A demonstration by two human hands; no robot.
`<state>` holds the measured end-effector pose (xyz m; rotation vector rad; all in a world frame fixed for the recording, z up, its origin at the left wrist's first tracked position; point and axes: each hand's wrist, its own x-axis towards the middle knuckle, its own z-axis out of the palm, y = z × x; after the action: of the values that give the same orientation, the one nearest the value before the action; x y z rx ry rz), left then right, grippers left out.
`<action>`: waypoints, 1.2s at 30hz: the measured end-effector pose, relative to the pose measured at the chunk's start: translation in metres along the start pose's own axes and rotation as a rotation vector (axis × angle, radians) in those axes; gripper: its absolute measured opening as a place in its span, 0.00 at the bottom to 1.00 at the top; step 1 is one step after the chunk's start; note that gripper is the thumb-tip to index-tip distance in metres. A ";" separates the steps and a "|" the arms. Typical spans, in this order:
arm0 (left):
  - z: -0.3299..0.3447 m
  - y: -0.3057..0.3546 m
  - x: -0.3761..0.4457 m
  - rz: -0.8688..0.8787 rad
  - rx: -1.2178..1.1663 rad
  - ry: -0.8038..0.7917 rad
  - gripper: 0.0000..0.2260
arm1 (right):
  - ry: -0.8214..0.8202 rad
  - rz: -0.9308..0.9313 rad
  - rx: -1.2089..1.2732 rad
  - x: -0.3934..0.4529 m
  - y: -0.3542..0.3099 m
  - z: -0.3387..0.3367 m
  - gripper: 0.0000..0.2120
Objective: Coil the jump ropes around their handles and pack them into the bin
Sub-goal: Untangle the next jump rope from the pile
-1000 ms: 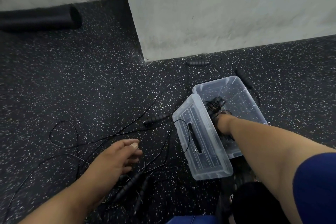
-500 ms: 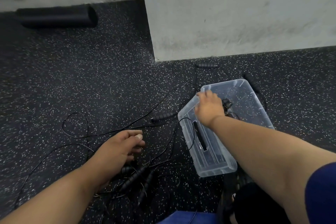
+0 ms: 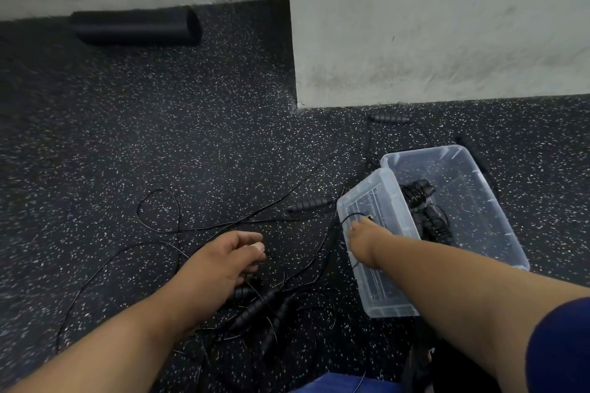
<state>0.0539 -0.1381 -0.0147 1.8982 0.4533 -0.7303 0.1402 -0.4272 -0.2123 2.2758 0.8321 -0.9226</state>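
Coiled jump rope (image 3: pixel 418 198) in bin (image 3: pixel 498 230), beyond right hand (image 3: pixel 364 241)

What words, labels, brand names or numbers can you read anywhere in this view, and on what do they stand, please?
None can be read. The clear plastic bin, its clear lid, the black ribbed jump rope handles, the black foam roller and the grey wall show no legible text, label or number.
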 end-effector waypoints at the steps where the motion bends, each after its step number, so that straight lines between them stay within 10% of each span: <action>1: -0.001 0.000 -0.001 0.002 0.005 0.001 0.08 | 0.030 0.012 0.127 -0.004 0.002 -0.010 0.18; 7: -0.010 -0.002 -0.013 0.049 0.168 0.032 0.10 | 0.268 0.019 0.926 -0.031 0.002 -0.081 0.02; 17: -0.018 -0.025 -0.059 0.141 0.348 0.145 0.49 | 0.638 -0.279 1.147 -0.182 -0.050 -0.223 0.03; 25: -0.009 -0.017 -0.108 0.325 0.238 0.132 0.48 | 0.785 -0.571 1.525 -0.318 -0.090 -0.291 0.05; 30: 0.005 -0.016 -0.129 0.405 0.314 0.148 0.14 | 0.864 -0.643 1.744 -0.357 -0.105 -0.297 0.06; 36: -0.004 -0.001 -0.159 0.431 -0.014 0.114 0.28 | 1.089 -0.467 1.931 -0.371 -0.076 -0.294 0.06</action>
<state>-0.0640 -0.1320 0.0913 1.9414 0.1081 -0.3342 -0.0056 -0.3052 0.2272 4.6637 1.0069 -0.4698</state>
